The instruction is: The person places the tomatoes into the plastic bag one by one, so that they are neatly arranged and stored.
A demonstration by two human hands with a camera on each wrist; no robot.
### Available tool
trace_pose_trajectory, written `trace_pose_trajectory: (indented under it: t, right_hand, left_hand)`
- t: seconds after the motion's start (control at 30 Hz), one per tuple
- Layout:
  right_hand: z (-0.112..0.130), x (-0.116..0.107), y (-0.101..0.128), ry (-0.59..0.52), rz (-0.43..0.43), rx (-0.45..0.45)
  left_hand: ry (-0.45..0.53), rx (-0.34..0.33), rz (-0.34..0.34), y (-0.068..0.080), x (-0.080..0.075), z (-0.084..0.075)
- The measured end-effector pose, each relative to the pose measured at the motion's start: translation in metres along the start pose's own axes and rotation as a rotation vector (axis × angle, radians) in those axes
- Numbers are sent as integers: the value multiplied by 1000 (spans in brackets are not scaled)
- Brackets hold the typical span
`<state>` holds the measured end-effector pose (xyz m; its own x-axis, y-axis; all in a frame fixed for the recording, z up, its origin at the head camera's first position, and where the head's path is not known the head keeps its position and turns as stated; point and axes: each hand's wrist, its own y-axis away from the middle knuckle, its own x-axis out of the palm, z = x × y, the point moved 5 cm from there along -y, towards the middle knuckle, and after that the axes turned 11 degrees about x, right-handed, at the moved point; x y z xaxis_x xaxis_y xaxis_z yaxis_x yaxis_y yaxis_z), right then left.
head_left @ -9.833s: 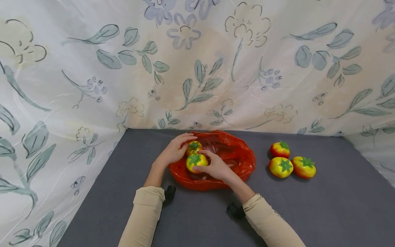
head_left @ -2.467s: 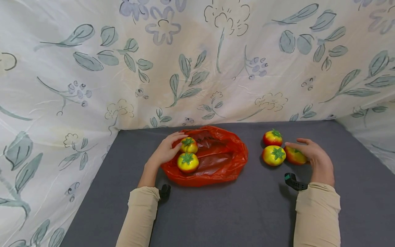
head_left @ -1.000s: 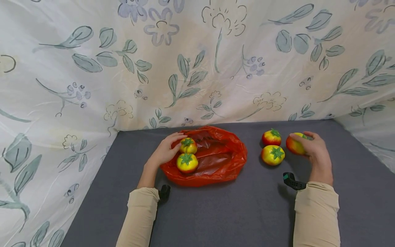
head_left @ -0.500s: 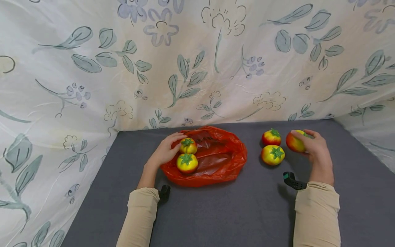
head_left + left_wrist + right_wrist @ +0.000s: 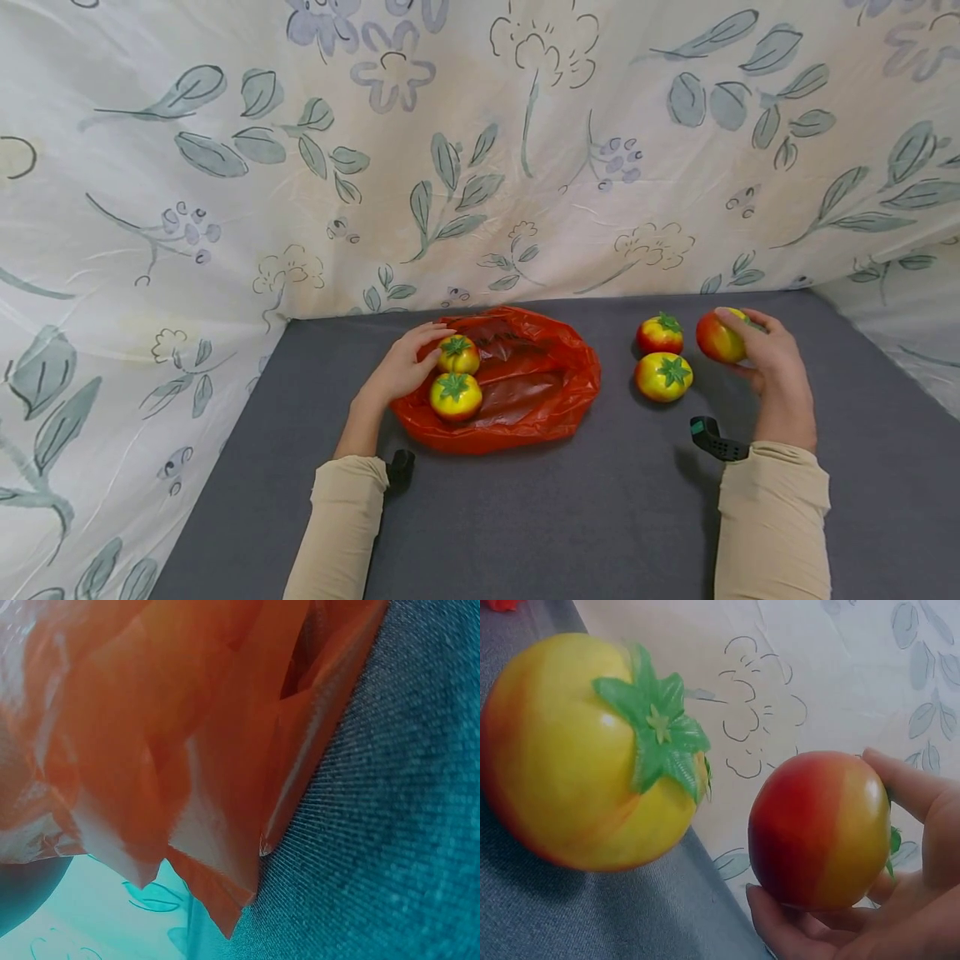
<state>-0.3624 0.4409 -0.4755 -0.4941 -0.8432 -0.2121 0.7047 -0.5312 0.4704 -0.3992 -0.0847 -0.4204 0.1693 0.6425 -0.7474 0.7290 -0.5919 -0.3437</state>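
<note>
A grey tabletop (image 5: 525,517) carries the work, enclosed at the far and left sides by a floral cloth backdrop (image 5: 480,150). At centre lies an open red plastic bag (image 5: 540,392) — two toy tomatoes already sit in its left part, the far one (image 5: 458,353) and the near one (image 5: 455,395) touching. The left hand (image 5: 401,367) rests at the bag's left rim, fingers loosely curved over the plastic beside the far tomato; whether it pinches the rim cannot be told. To the right, well apart from the bag, two tomatoes remain on the tabletop: a red one (image 5: 660,333) and a yellow one (image 5: 663,376). The right hand (image 5: 768,358) clamps a fifth tomato (image 5: 721,336) between thumb and fingers, raised off the tabletop. Judged status: two bagged, one in hand, two left.
</note>
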Motion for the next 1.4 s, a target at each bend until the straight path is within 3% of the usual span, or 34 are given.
trace_pose_trajectory:
  t: [0.2, 0.4, 0.5, 0.67, 0.77, 1.0, 1.07, 1.23, 1.4]
  right_hand:
    - [-11, -2, -44, -55, 29, -33]
    - [-9, 0, -51, -83, 60, -63]
    - [-5, 1, -43, -106, 76, -65]
    - [9, 5, -10, -138, 111, -54]
    - [7, 8, -17, -165, 138, -81]
    - [25, 23, 35, -202, 193, -81]
    - [25, 24, 32, -195, 213, -98]
    - [33, 35, 49, -263, 281, -132]
    - [32, 41, 36, -267, 289, -174]
  left_hand:
    - [4, 12, -5, -1, 0, -1]
    - [-3, 6, -5, -1, 0, 1]
    - [-5, 8, -6, -1, 0, 1]
    - [0, 3, -6, -1, 0, 0]
    - [1, 3, -4, -1, 0, 1]
    - [7, 5, -4, 0, 0, 1]
    - [7, 3, -4, 0, 0, 1]
    - [2, 6, -3, 0, 0, 1]
    - [3, 16, -1, -1, -1, -1]
